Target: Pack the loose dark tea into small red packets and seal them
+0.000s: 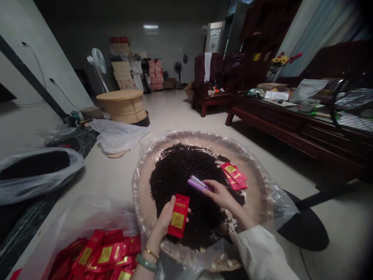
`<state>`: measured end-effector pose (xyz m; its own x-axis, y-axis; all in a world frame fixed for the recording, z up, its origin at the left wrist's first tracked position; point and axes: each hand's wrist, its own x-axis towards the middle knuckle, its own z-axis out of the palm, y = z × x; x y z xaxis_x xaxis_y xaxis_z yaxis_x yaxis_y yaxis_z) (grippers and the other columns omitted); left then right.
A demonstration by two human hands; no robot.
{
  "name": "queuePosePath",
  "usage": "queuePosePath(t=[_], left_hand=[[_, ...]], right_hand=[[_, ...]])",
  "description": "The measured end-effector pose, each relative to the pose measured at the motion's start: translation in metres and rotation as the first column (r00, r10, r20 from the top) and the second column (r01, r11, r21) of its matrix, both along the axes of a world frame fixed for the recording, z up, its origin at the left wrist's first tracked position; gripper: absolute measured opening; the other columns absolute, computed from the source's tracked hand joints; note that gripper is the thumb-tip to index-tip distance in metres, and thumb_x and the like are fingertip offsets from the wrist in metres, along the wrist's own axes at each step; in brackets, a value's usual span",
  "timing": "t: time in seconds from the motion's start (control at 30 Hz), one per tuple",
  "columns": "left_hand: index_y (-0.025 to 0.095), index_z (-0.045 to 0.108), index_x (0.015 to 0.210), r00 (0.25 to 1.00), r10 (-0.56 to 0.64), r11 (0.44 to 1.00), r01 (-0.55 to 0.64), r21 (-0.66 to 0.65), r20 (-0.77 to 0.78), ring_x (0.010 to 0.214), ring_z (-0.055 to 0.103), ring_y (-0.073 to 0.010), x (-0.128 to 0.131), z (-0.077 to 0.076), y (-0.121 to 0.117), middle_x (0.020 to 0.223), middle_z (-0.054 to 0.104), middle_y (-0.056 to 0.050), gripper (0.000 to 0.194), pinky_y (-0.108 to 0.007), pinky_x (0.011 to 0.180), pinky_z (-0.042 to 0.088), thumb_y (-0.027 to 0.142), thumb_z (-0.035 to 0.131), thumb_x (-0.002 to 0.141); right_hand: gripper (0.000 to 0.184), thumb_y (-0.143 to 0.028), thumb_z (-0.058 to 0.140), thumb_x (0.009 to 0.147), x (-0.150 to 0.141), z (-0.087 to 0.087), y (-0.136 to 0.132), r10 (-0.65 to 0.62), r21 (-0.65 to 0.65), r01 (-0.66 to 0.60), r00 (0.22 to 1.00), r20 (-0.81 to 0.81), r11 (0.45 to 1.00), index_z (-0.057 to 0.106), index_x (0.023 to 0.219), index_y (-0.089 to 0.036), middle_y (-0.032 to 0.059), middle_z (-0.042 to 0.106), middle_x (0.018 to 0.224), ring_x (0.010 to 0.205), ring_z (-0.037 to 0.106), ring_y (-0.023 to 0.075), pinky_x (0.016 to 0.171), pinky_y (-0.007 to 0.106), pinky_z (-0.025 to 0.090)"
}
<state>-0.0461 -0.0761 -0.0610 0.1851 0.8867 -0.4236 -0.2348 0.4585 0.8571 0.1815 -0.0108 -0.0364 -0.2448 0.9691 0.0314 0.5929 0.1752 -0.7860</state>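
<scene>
My left hand [166,216] is closed around a red packet [178,216] with a gold label, held upright over the near side of a dark heap. In my right hand [220,193] is a purple handheld bag sealer [198,183], a clip-like tool pointing left above the heap. The heap of dark loose leaves, which look like tea [180,167], lies in a wide round basket [259,182] lined with clear plastic. A few more red packets [234,175] rest on the right of the leaves, just beyond my right hand.
A clear bag full of red packets [101,252] stands at the lower left. Behind it is another bag of dark leaves [37,163]. A round wooden stool [122,105], a dark wooden table [291,124] and a black fan base [305,229] surround the basket.
</scene>
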Motion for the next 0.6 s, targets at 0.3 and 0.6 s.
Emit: queuePosePath(t=[0.3, 0.6], left_hand=[[0.007, 0.065, 0.096, 0.999, -0.034, 0.999, 0.034, -0.003, -0.023, 0.052, 0.068, -0.0199, 0.001, -0.001, -0.001, 0.078, 0.075, -0.017, 0.08, -0.027, 0.047, 0.049, 0.08, 0.045, 0.07], [0.01, 0.063, 0.103, 0.995, -0.092, 0.994, 0.093, -0.052, 0.029, 0.062, 0.071, -0.0238, -0.001, 0.0, -0.004, 0.071, 0.073, -0.011, 0.075, -0.031, 0.055, 0.053, 0.077, 0.043, 0.075]], right_hand=[[0.033, -0.03, 0.056, 0.086, -0.017, -0.007, -0.008, -0.21, 0.331, 0.14, 0.959, 0.188, 0.933, 0.06, 0.116, -0.018, 0.0138, 0.06, 0.112, 0.103, 0.053, 0.0279, 0.09, 0.041, 0.043], [0.034, -0.035, 0.044, 0.095, -0.08, 0.001, -0.031, 0.276, 0.309, -0.326, 0.941, 0.195, 0.893, 0.067, 0.079, -0.017, 0.0075, 0.066, 0.076, 0.074, 0.057, 0.0176, 0.07, 0.029, 0.046]])
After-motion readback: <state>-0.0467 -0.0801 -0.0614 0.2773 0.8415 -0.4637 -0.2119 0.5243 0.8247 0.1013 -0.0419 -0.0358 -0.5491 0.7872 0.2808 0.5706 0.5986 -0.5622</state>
